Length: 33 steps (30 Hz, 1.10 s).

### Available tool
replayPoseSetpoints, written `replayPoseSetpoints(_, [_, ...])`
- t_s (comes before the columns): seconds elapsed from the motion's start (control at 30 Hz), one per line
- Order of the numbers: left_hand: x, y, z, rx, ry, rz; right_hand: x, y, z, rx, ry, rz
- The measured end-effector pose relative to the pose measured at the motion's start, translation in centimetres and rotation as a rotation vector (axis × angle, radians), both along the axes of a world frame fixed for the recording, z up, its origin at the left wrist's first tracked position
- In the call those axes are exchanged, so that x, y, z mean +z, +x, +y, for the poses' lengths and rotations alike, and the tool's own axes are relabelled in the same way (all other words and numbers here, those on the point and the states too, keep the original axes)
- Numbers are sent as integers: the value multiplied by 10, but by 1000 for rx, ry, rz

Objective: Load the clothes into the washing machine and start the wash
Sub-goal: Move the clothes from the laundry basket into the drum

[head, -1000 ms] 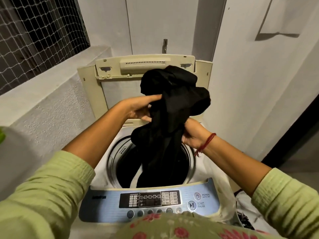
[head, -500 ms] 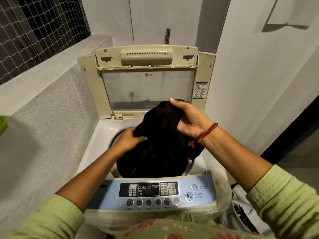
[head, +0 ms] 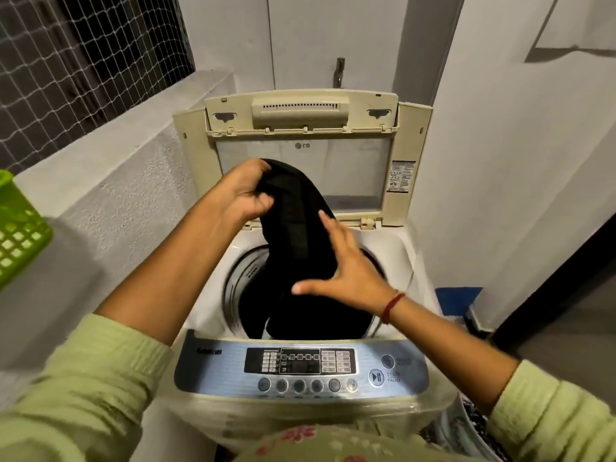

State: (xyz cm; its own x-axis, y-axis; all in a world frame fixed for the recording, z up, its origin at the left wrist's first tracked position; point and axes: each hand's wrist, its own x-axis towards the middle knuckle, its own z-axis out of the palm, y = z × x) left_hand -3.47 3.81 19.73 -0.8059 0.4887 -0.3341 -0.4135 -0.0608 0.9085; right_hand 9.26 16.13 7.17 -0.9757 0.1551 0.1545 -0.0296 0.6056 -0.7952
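Note:
A top-loading washing machine (head: 396, 258) stands in front of me, its lid (head: 301, 128) raised against the back wall. A black garment (head: 296, 235) hangs from above the opening down into the drum (head: 240, 278). My left hand (head: 248, 193) grips the garment's top end, in front of the lid's window. My right hand (head: 346, 265) lies flat against the cloth's right side over the drum, fingers spread, with a red thread on the wrist. The blue control panel (head: 300, 365) with buttons runs along the front edge.
A green plastic basket (head: 16, 228) sits on the grey ledge at the left. Netting covers the window above it. White walls close in behind and to the right. A blue object (head: 458, 295) and patterned cloth (head: 473, 425) lie on the floor at the right.
My left hand has come up out of the drum holding the garment's top end. My right hand has let go, dropped lower and opened flat against the cloth.

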Motion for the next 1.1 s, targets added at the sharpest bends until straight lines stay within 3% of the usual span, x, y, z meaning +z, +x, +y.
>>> replayPoseSetpoints(0.07, [-2, 18, 2, -32, 85, -72, -20, -6, -21, 13, -108, -16])
replayPoseSetpoints(0.2, [-4, 30, 2, -28, 256, -209, -21, -31, -7, -194, -284, 166])
replayPoseSetpoints(0.27, [-2, 19, -7, 6, 261, -142, -3, -38, 10, -276, -256, 219])
replayPoseSetpoints(0.4, [-11, -17, -18, 235, 110, 223, 58, -34, 39, -311, 54, 179])
replayPoseSetpoints(0.53, [-20, -26, -14, 322, -99, 691, 108, -23, 37, -440, 402, 466])
replayPoseSetpoints(0.57, [-20, -25, -12, 306, -220, 834, 116, -23, 40, -459, 384, 529])
replayPoseSetpoints(0.63, [-21, -21, -10, 261, -709, 1181, 127, -31, 50, -395, 182, 539])
replayPoseSetpoints(0.7, [-27, -24, -12, 61, -1186, 1401, 126, -35, 61, -208, -22, 272])
replayPoseSetpoints(0.73, [-33, -26, -13, -152, -1323, 1350, 118, -34, 66, -79, -46, 36])
replayPoseSetpoints(0.83, [-75, -39, -19, -907, -1425, 882, 79, -19, 74, 195, 30, -622])
replayPoseSetpoints(0.9, [-101, -40, -26, -1112, -1365, 716, 55, -8, 71, 266, 153, -876])
replayPoseSetpoints(0.97, [-123, -40, -28, -1187, -1291, 652, 32, -4, 69, 313, 366, -1017])
replayPoseSetpoints(1.0, [-132, -41, -28, -1194, -1294, 663, 23, -5, 67, 316, 580, -1043])
replayPoseSetpoints(1.07, [-151, -40, -19, -1214, -1406, 741, 8, -13, 69, 245, 1035, -935])
replayPoseSetpoints(1.1, [-162, -37, -12, -1258, -1462, 760, 2, -21, 73, 174, 1171, -852])
